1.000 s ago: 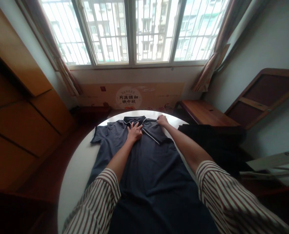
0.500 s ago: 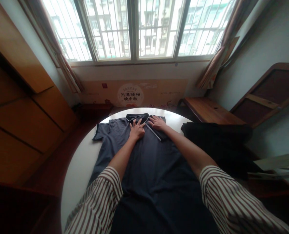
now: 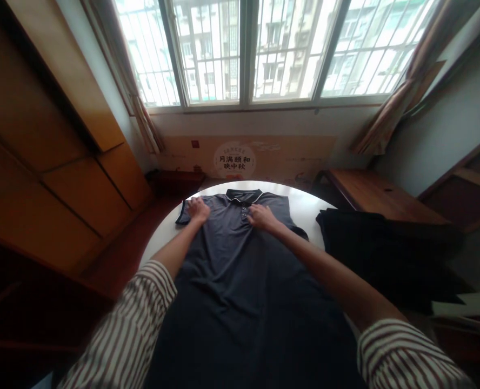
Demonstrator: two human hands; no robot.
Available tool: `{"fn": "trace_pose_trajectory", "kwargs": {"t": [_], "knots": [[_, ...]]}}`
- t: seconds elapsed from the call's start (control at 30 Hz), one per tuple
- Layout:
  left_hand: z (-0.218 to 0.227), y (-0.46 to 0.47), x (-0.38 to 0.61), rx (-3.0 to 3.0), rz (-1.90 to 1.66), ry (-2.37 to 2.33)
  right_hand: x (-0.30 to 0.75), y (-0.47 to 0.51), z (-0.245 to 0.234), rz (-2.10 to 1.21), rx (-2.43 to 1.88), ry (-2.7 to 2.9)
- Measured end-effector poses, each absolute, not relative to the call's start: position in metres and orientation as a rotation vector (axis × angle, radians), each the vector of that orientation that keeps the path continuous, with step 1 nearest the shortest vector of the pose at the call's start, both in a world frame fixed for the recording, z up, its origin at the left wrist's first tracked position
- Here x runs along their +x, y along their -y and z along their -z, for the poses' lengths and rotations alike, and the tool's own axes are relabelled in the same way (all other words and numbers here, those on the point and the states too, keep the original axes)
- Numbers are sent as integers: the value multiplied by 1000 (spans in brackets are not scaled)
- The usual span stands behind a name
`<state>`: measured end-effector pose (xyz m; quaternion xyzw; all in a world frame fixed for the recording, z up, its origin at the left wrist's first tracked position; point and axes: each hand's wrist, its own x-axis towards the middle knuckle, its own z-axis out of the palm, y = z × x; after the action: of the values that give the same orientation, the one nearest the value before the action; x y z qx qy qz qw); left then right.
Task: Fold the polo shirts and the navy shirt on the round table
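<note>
A dark grey polo shirt (image 3: 232, 281) lies spread front up, its black collar (image 3: 244, 196) with pale piping at the far end. My left hand (image 3: 198, 209) rests on the shirt's left shoulder beside the short sleeve (image 3: 183, 212), fingers lying over the cloth. At the buttoned placket (image 3: 244, 212) just below the collar, my right hand (image 3: 262, 217) has its fingers curled against the fabric, apparently pinching it. The right-hand sleeve does not stick out sideways; a dark edge of it shows low by the shirt's right side.
Under the shirt is a round white table (image 3: 308, 201). Dark folded clothing (image 3: 357, 232) lies at its right, close to a wooden bench (image 3: 378, 189). Wooden cabinets (image 3: 78, 189) line the left, and a barred window (image 3: 244, 54) is ahead.
My left hand has moved from the collar out to the left shoulder. My right hand has shifted from the right shoulder to the placket. The piped flap at the right no longer shows on the chest.
</note>
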<state>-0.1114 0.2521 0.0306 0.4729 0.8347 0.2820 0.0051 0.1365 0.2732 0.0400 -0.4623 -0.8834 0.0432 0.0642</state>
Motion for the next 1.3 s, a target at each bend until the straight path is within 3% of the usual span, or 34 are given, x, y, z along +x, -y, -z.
{"fn": "trace_pose_trajectory", "kwargs": {"t": [0.13, 0.33, 0.5, 0.67, 0.83, 1.07, 1.3], "knots": [[-33, -227, -174, 1196, -800, -2753, 119, -173, -35, -234, -960, 2845], [-49, -227, -200, 1301, -717, -2642, 118, -51, -32, -650, -331, 2935], [-72, -232, -167, 1777, -822, -2508, 120, -30, -32, -732, -306, 2921], [-48, -226, -106, 2199, -575, -2090, 119, -31, -33, -698, -311, 2914], [-17, -230, -94, 2222, -388, -2004, 120, -26, -35, -666, -293, 2917], [-10, -260, -117, 1992, -35, -2157, 129, -13, -34, -696, -234, 2910], [-21, -278, -109, 2062, -136, -2207, 129, -11, -33, -767, -291, 2864]]}}
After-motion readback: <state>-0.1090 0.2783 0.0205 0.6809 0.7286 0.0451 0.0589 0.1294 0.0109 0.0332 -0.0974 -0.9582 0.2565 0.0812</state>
